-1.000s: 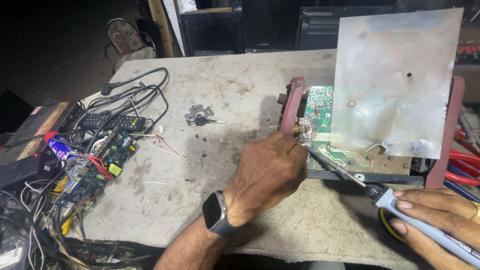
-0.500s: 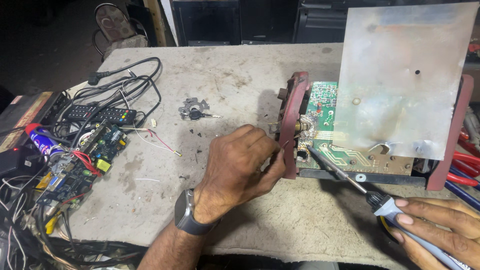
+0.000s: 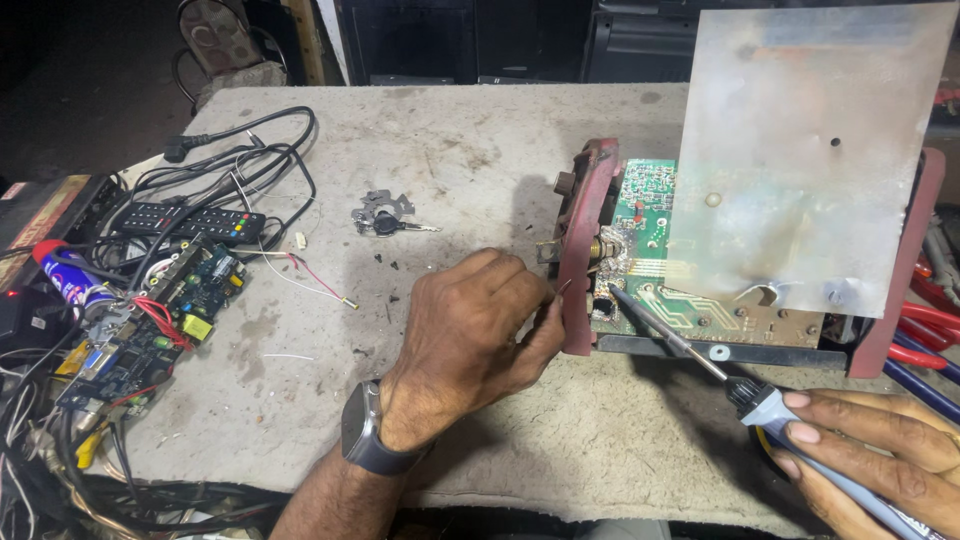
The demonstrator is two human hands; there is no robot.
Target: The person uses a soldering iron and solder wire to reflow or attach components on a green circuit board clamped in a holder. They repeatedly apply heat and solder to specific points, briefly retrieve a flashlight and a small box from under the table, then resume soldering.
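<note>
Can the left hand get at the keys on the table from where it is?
Probably yes. The left hand rests by the red frame, and the keys lie just beyond it on bare table, nothing between.

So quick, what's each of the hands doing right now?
Left hand: fingers pinched shut on a thin wire beside the red frame.
Right hand: closed around the soldering iron, tip at the circuit board.

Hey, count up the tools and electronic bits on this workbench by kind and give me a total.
Soldering iron, held in the right hand: 1
Green circuit boards, one in the red frame, one loose at left: 2
Remote control: 1
Spray can: 1
Small metal part with key: 1
Total: 6
The left hand rests by the frame.
</note>
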